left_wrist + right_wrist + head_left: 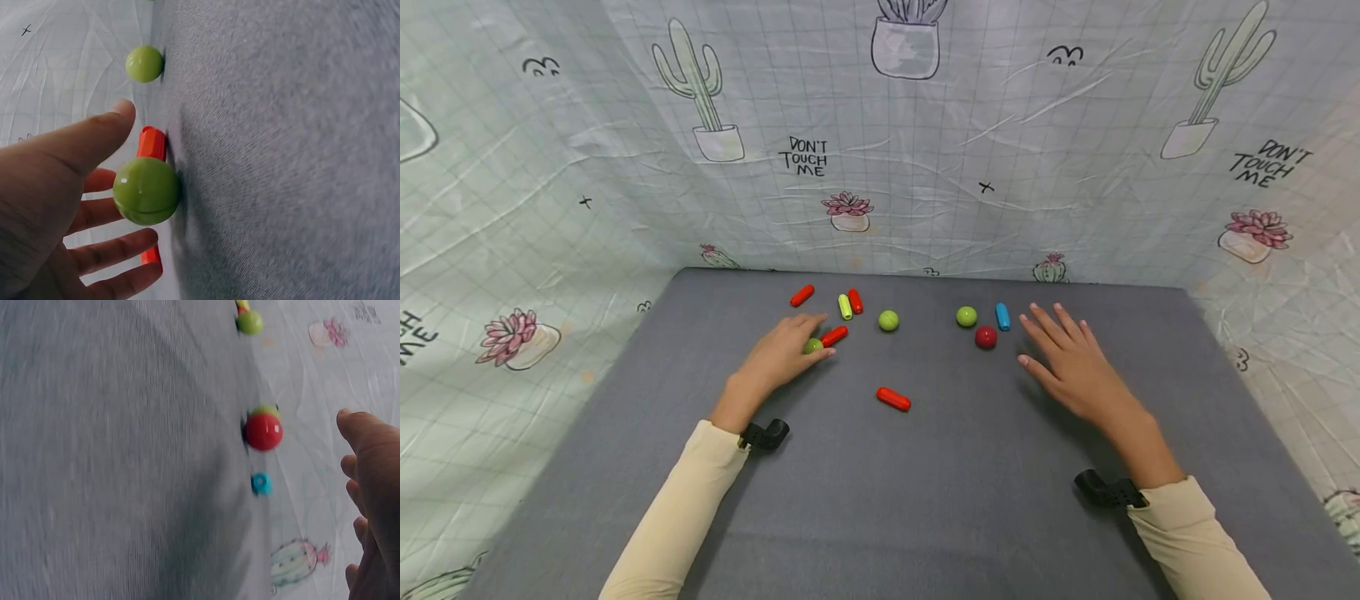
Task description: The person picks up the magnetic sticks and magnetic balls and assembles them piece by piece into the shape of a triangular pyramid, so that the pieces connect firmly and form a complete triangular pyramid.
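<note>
My left hand (780, 348) reaches over a green ball (812, 346), thumb on the near side and fingers beyond it. In the left wrist view this green ball (147, 190) sits between the spread thumb and fingers, which do not close round it. A short red stick (834, 336) lies just right of the ball. Over on the right, my right hand (1078, 375) hovers with fingers spread and holds nothing. Nearest to it are a blue stick (1003, 317), a red ball (986, 337) and another green ball (966, 316).
Toward the back lie a red stick (802, 295), a yellow-green stick (845, 307) beside another red stick (856, 302), and a green ball (889, 321). One red stick (893, 399) lies nearer the middle of the grey table (925, 500). A patterned cloth (1000, 125) hangs behind.
</note>
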`<control>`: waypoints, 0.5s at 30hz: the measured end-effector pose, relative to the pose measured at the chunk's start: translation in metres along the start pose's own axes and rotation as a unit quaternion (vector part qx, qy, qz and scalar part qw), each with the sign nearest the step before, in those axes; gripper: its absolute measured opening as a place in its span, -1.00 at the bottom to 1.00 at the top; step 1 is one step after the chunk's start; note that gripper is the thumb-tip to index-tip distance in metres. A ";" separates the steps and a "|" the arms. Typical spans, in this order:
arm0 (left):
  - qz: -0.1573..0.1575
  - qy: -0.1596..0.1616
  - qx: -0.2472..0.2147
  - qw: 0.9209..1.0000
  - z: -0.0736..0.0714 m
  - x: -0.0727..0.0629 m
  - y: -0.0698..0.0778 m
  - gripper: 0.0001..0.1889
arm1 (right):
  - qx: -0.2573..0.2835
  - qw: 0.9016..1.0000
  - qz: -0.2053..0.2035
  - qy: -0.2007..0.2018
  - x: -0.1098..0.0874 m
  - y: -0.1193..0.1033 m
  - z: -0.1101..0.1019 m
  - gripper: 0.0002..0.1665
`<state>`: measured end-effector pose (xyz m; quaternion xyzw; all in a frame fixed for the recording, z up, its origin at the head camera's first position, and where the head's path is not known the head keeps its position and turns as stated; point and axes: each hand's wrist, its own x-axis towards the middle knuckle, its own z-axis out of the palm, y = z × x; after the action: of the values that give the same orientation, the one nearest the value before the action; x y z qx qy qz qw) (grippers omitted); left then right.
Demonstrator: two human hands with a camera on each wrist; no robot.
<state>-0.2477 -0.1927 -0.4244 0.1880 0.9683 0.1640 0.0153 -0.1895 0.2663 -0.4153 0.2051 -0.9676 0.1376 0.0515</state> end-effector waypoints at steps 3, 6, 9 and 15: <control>0.002 -0.001 -0.006 1.000 0.002 0.002 0.002 -0.33 | 0.000 1.000 -0.019 0.001 0.004 -0.009 0.002 -0.23; 0.003 0.002 -0.008 1.000 0.005 0.004 0.003 -0.40 | 0.005 0.999 -0.035 0.002 0.008 -0.017 0.003 -0.24; 0.004 0.006 -0.003 1.000 0.007 0.006 0.004 -0.49 | 0.009 0.999 -0.045 0.002 0.011 -0.023 0.005 -0.25; 0.003 0.016 0.011 1.000 0.008 0.009 0.007 -0.65 | 0.001 0.999 -0.052 -0.002 0.016 -0.030 0.010 -0.25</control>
<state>-0.2530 -0.1809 -0.4296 0.1886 0.9695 0.1566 -0.0029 -0.1921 0.2311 -0.4148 0.2556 -0.9556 0.1353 0.0569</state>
